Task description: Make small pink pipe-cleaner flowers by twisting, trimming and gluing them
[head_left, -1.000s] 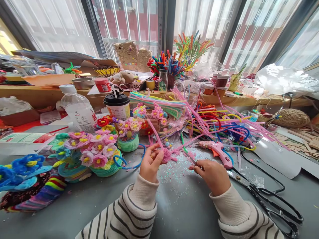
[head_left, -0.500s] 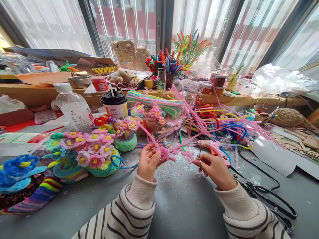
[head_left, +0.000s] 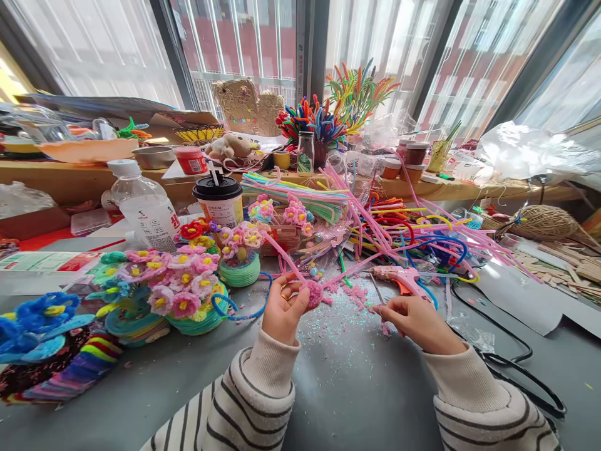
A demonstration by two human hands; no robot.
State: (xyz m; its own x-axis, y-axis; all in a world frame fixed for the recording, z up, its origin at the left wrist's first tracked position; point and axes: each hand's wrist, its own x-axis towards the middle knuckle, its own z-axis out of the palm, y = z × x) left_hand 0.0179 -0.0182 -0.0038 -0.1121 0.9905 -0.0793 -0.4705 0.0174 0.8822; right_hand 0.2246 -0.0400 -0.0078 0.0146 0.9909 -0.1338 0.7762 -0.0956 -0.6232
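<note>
My left hand (head_left: 283,309) is closed on a pink pipe cleaner (head_left: 287,258) whose lower end is wound into a fuzzy pink ball (head_left: 314,293). The stem rises up and to the left from my fingers. My right hand (head_left: 416,320) is closed around small scissors (head_left: 378,293), whose thin blades stick up from my fingers a short way right of the ball. Pink fluff and glitter (head_left: 350,295) lie scattered on the grey table (head_left: 338,388) between my hands.
Pipe-cleaner flower pots (head_left: 185,294) stand left. A pink glue gun (head_left: 404,279) and its black cable (head_left: 511,357) lie right. Behind is a heap of coloured pipe cleaners (head_left: 394,232), a lidded cup (head_left: 220,199), a plastic bottle (head_left: 145,210) and a twine ball (head_left: 544,222).
My right hand has turned the scissors from lying flat towards the ball to pointing upward and drawn slightly right. The left hand keeps holding the pink ball in place.
</note>
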